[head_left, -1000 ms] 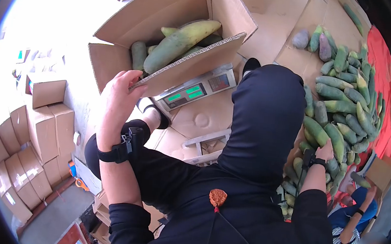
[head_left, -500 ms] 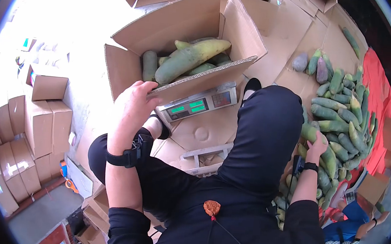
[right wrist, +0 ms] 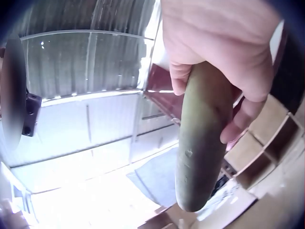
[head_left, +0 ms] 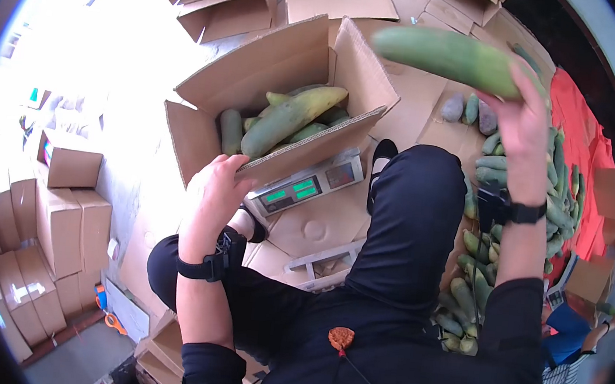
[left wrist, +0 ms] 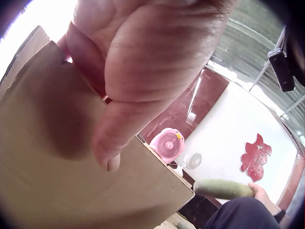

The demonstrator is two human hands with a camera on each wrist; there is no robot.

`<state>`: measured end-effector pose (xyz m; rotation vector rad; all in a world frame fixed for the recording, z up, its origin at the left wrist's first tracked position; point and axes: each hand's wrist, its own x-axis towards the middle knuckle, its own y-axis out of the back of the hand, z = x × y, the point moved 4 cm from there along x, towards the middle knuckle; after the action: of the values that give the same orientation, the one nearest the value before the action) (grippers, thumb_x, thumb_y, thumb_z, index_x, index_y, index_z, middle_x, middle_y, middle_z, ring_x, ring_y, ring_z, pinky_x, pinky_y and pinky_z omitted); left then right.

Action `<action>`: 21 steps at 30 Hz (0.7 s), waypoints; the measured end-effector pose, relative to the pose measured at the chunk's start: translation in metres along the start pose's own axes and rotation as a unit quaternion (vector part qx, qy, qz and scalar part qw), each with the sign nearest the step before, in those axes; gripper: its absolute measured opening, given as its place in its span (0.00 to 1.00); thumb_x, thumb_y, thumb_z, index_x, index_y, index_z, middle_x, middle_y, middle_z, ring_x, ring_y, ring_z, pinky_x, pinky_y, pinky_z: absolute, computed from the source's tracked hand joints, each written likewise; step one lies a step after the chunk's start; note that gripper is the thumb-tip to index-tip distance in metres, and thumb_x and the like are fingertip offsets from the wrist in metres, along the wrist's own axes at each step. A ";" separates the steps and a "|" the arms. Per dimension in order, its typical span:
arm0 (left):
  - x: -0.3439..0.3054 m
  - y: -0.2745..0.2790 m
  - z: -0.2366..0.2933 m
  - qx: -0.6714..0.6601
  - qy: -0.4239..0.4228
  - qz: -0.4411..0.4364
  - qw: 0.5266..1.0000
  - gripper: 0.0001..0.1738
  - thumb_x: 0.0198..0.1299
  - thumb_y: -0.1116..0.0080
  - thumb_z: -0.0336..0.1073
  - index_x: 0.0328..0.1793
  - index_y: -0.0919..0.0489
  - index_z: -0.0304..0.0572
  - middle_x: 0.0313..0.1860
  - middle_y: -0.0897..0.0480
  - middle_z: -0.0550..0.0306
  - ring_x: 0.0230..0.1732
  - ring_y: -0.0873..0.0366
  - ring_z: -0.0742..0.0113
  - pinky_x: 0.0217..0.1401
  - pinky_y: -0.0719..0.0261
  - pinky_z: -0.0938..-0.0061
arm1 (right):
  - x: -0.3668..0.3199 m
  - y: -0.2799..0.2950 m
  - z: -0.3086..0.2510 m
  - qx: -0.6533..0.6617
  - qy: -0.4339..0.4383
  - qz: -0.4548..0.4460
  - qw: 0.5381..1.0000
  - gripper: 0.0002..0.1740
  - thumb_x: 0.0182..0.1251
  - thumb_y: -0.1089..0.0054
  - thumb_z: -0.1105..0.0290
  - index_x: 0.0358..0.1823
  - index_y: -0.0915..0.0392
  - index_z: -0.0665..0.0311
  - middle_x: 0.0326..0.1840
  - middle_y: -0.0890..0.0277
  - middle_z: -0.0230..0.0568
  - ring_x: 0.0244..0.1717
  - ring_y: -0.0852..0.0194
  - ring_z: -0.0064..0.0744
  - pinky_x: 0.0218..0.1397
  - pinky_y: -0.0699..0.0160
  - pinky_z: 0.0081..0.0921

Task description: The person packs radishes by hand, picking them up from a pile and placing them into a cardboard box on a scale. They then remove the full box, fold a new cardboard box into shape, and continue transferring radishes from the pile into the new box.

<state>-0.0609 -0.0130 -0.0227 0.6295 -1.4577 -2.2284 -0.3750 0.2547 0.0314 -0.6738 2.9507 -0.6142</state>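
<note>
My right hand (head_left: 525, 128) grips a long green radish (head_left: 446, 57) by one end and holds it raised, right of the open cardboard box (head_left: 327, 143). In the right wrist view the radish (right wrist: 200, 152) points away from the palm, thumb and fingers on either side of it. My left hand (head_left: 215, 194) holds the box's near left edge; in the left wrist view its thumb (left wrist: 116, 138) lies along the cardboard wall, fingers behind. Several radishes (head_left: 284, 130) lie inside the box, which stands on a scale (head_left: 335, 176) with lit green digits.
More radishes (head_left: 472, 289) are heaped on the right, beside a red cloth (head_left: 584, 159). Stacked cartons (head_left: 63, 231) stand at left, and open boxes (head_left: 225, 6) at the back. Another person's arm (head_left: 597, 335) shows at lower right. Orange-handled scissors (head_left: 115, 323) lie at lower left.
My right hand has lifted a radish out of the heap and carried it up and forward, toward the box's right side. My left hand has stayed on the box edge.
</note>
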 end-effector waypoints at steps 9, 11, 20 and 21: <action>-0.002 0.006 0.010 -0.017 -0.015 -0.033 0.999 0.20 0.49 0.38 0.32 0.51 0.21 0.37 0.45 0.20 0.42 0.49 0.23 0.43 0.52 0.26 0.61 | 0.015 -0.166 0.094 -0.014 -0.220 -0.191 0.957 0.23 0.57 0.35 0.67 0.52 0.29 0.67 0.45 0.23 0.44 0.48 0.22 0.40 0.46 0.20 0.47; -0.002 0.004 0.010 -0.003 -0.017 -0.044 0.999 0.20 0.50 0.38 0.33 0.51 0.22 0.37 0.47 0.20 0.41 0.50 0.24 0.43 0.53 0.26 0.60 | 0.011 -0.171 0.109 -0.089 -0.206 -0.131 0.966 0.31 0.55 0.33 0.65 0.58 0.34 0.71 0.50 0.27 0.50 0.51 0.27 0.40 0.47 0.23 0.44; 0.000 -0.001 0.012 0.051 0.001 -0.042 0.998 0.23 0.51 0.39 0.34 0.55 0.24 0.37 0.51 0.21 0.43 0.54 0.25 0.45 0.56 0.28 0.60 | -0.025 -0.178 0.094 -0.197 -0.053 -0.263 0.943 0.13 0.50 0.34 0.68 0.37 0.21 0.67 0.36 0.20 0.45 0.39 0.21 0.38 0.46 0.24 0.30; 0.001 -0.004 0.012 0.044 -0.007 -0.057 0.997 0.23 0.51 0.39 0.34 0.55 0.24 0.37 0.51 0.21 0.43 0.54 0.25 0.45 0.56 0.28 0.60 | -0.028 -0.177 0.084 -0.222 -0.033 -0.282 0.933 0.12 0.54 0.36 0.69 0.38 0.22 0.68 0.36 0.20 0.42 0.39 0.22 0.31 0.45 0.24 0.27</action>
<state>-0.0685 -0.0033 -0.0222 0.7441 -1.5710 -2.2682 -0.2660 0.0900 0.0219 -1.5737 2.8286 0.0850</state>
